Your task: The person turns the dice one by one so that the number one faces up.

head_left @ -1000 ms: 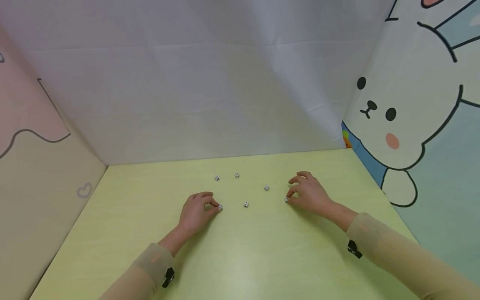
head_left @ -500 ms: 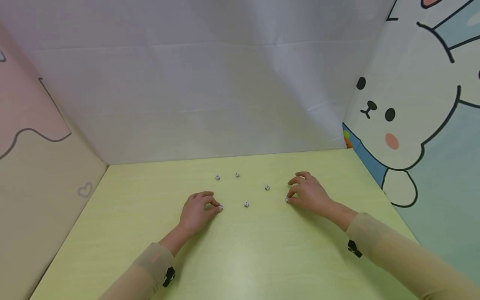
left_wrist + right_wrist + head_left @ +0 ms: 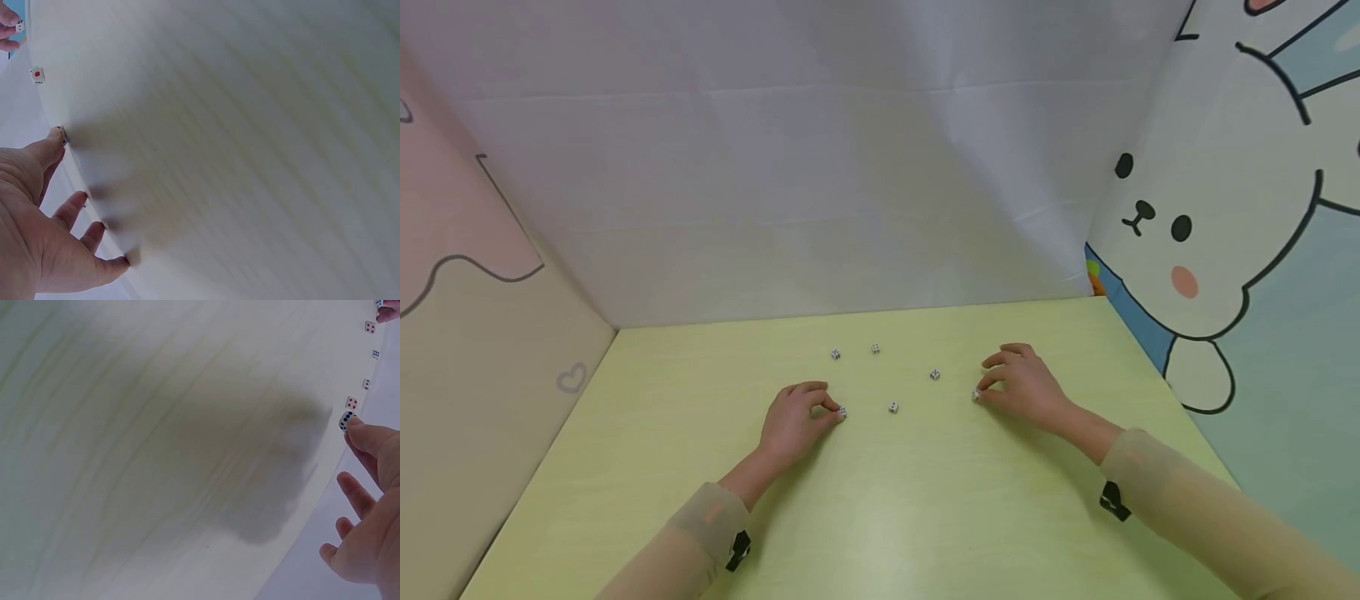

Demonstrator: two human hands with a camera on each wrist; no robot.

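My left hand [image 3: 792, 423] pinches a small white die [image 3: 842, 412] between thumb and forefinger at the tabletop. In the left wrist view that die [image 3: 62, 135] is mostly covered by the thumb tip. To the right, my right hand [image 3: 1024, 390] pinches another white die [image 3: 976, 395]. The right wrist view shows this die [image 3: 347, 422] with dark pips facing the camera, its other sides partly behind the thumb and finger. Between the hands lie a die [image 3: 893, 407] and, farther back, a second die [image 3: 935, 375].
Two more dice lie at the back, one die [image 3: 836, 355] on the left and one die [image 3: 876, 349] beside it. The pale yellow table [image 3: 865, 517] meets a white backdrop [image 3: 820, 208] behind. A printed sheet [image 3: 1262, 275] stands along the right side.
My right hand has shifted slightly right and away from me with its die. My left hand has stayed in place, and the loose dice have not moved.
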